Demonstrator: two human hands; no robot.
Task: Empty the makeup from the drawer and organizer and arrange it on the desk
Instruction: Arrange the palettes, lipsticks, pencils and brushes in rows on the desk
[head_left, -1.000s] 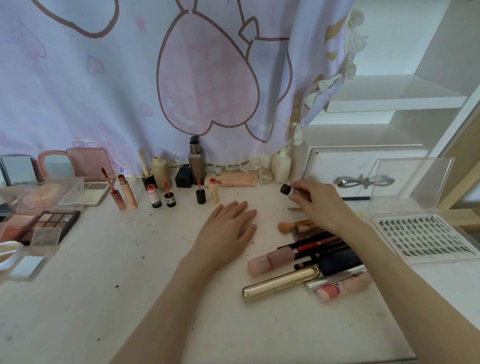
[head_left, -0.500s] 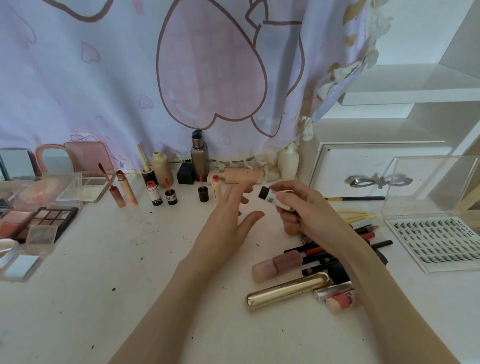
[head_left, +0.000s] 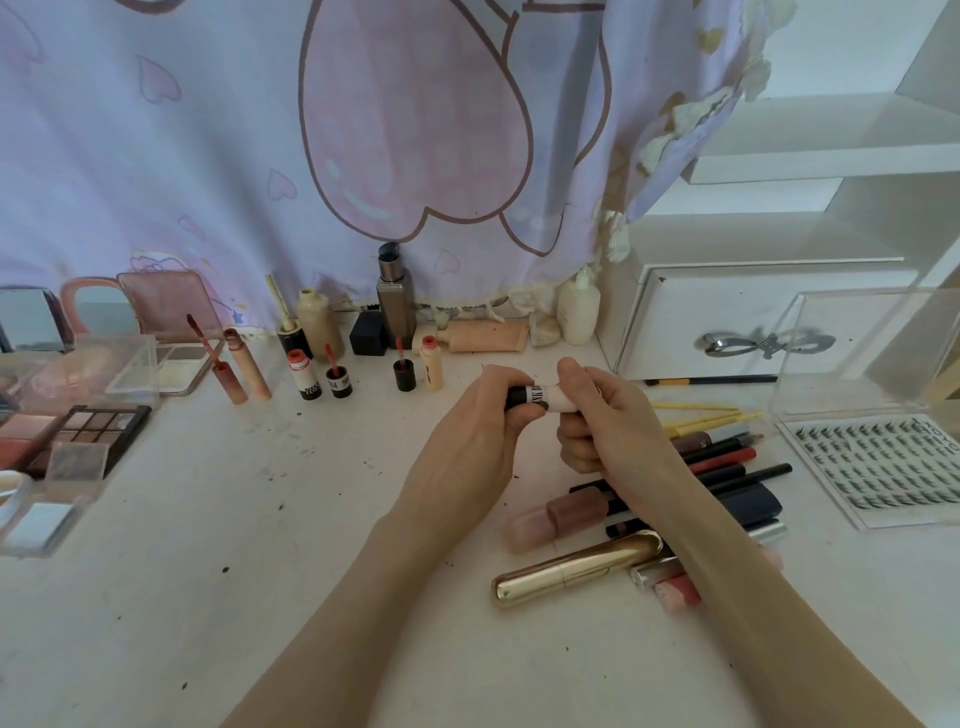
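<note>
Both hands hold one small lip tint tube (head_left: 545, 398) with a black cap and pale pink body above the white desk (head_left: 270, 571). My left hand (head_left: 483, 436) grips the black cap end; my right hand (head_left: 608, 421) grips the pink body. Below my right arm lies a pile of makeup: a gold tube (head_left: 576, 567), a pink tube (head_left: 556, 518), pencils (head_left: 727, 460) and a dark case (head_left: 753, 504). A row of opened lip tints and bottles (head_left: 332, 374) stands along the back. The white drawer (head_left: 727, 327) with a bow handle is shut at the right.
Eyeshadow palettes (head_left: 83, 436) and clear boxes (head_left: 47, 519) crowd the left edge. A clear case of false lashes (head_left: 878, 462) lies open at the right. A brown pump bottle (head_left: 395, 301) and a cream bottle (head_left: 579, 309) stand against the curtain (head_left: 311, 156).
My right hand lifted the small tube from the pile and brought it toward the centre. My left hand rose off the desk and closed on the tube's cap end.
</note>
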